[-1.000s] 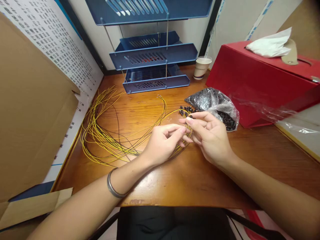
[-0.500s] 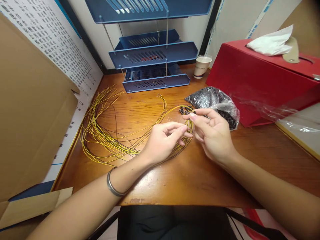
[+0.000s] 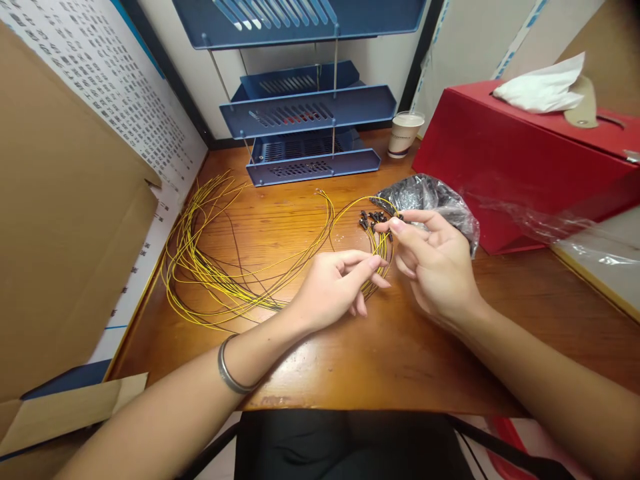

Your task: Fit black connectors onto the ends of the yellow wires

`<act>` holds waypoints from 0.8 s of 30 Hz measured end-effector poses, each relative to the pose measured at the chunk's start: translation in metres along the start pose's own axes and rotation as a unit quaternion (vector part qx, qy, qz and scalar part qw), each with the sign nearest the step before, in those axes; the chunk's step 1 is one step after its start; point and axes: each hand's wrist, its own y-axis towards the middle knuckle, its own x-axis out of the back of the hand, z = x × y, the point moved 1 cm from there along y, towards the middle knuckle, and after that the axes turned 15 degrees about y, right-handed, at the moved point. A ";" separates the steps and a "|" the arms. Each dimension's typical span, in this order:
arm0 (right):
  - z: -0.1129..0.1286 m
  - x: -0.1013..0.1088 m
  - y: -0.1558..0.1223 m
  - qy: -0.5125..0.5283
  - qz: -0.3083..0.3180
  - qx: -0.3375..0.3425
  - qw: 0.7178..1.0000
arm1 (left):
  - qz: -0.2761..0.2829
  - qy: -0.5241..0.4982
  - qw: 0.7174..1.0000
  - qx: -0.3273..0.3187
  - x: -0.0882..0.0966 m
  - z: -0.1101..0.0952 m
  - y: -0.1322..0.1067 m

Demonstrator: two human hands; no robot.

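Note:
My right hand (image 3: pixel 437 260) pinches the end of a yellow wire (image 3: pixel 357 203) between thumb and forefinger. That wire arches up from the bundle on the table. My left hand (image 3: pixel 343 283) is closed too, thumb against forefinger, over the right end of the wire bundle; whatever lies in its pinch is too small to make out. Beneath and beyond the fingers, several small black connectors (image 3: pixel 367 219) sit on the wire ends. The long yellow and dark brown wires (image 3: pixel 200 273) lie in a loose coil on the left, partly hidden by my left hand.
A clear plastic bag of black parts (image 3: pixel 425 193) lies just behind my right hand. Behind it stand a red box (image 3: pixel 500 167) with tissue on top and a paper cup (image 3: pixel 404 135). A blue tray rack (image 3: pixel 315 169) is at the back, cardboard (image 3: pixel 65 200) at the left.
My right hand has moved slightly up and to the right, drawing the yellow wire's arch higher. My left hand has shifted a little to the right and down.

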 end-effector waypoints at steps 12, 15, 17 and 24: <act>-0.006 -0.002 -0.009 -0.017 0.014 -0.026 0.999 | 0.019 -0.036 0.999 -0.005 -0.002 0.002 0.002; -0.008 -0.003 -0.012 -0.020 0.020 -0.031 0.999 | 0.005 -0.033 0.999 -0.016 0.000 0.001 0.002; -0.010 -0.003 -0.013 -0.025 0.025 -0.043 0.998 | 0.005 -0.010 1.000 -0.028 0.001 0.000 0.001; -0.007 -0.005 -0.011 -0.036 0.024 -0.058 0.997 | 0.009 0.035 0.999 -0.041 0.000 -0.001 -0.002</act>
